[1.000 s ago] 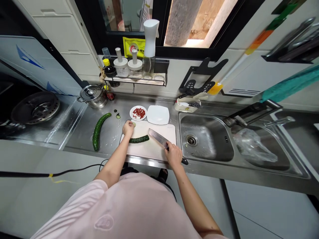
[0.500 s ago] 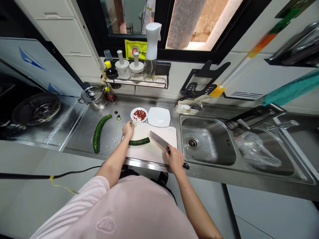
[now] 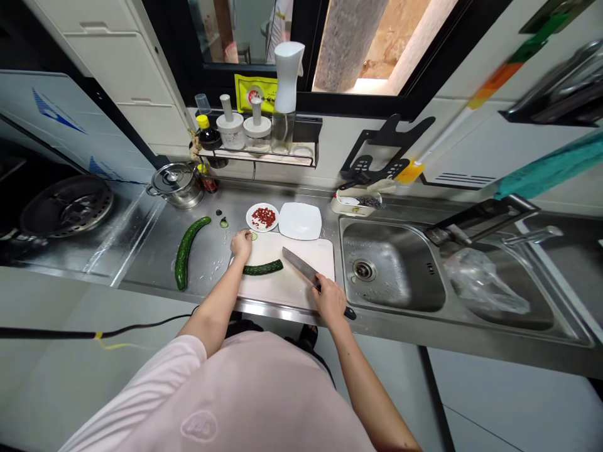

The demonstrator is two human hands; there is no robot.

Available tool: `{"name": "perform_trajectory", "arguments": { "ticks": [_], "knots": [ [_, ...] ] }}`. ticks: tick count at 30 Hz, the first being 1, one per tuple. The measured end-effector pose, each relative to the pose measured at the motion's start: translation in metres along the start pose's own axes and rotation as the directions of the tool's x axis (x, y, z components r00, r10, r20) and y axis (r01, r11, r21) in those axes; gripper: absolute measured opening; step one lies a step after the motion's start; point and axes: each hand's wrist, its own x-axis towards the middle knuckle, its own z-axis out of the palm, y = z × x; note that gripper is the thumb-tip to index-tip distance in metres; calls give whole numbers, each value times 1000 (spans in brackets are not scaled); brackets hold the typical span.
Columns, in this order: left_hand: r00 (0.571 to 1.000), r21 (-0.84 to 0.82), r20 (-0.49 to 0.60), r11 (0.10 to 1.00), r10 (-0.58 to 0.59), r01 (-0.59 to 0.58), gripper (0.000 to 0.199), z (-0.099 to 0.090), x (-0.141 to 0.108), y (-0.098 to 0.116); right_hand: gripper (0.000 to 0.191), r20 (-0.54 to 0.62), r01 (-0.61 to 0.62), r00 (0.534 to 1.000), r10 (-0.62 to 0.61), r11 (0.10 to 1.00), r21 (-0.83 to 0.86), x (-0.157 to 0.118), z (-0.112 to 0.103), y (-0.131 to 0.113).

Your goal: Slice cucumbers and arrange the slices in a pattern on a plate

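At the upper left corner of the white cutting board (image 3: 287,295), my left hand (image 3: 241,246) has its fingertips closed on a small pale cucumber slice (image 3: 254,236). My right hand (image 3: 330,297) grips the black handle of a kitchen knife (image 3: 300,265); its blade points up and left over the board, apart from the cucumber. A piece of dark green cucumber (image 3: 264,268) lies across the board, its left end partly hidden by my left forearm. On the steel counter to the left rests a longer whole cucumber (image 3: 185,256).
Behind the board stand a small plate (image 3: 249,224) of chopped red pieces and a white square plate (image 3: 300,221). Cucumber scraps (image 3: 223,222) lie near a lidded pot (image 3: 176,185). The sink (image 3: 396,270) is at the right, with a plastic bag (image 3: 485,282) beyond its first basin.
Both hands, the knife and the cucumbers look nearly the same as before. Only a very slight shift of the whole view shows.
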Motion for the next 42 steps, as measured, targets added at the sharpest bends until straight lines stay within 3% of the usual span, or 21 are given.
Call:
{"name": "perform_trajectory", "arguments": {
  "ticks": [6,15,23,32,36,42],
  "knots": [
    [985,-132,-127,982,119,-135,22,-7,-19,-1,33,-12,-5,1000,6,999,54,0,1,-1],
    [913,-213,-77,888,401,-408,20,-16,-74,-4,34,95,-123,990,105,970,209,7,10,-13],
    [766,-143,53,764,640,-629,19,-13,-100,3,35,187,-10,982,-11,994,109,10,5,-34],
    [698,-118,184,720,692,-684,25,-12,-101,6,30,218,59,974,-68,997,46,11,3,-44],
    [705,-54,261,739,660,-672,37,-13,-103,2,30,239,59,969,-68,997,47,11,3,-44],
    [717,-30,307,759,626,-650,37,-16,-104,-3,29,253,59,965,-68,997,43,10,1,-45]
  ]
}}
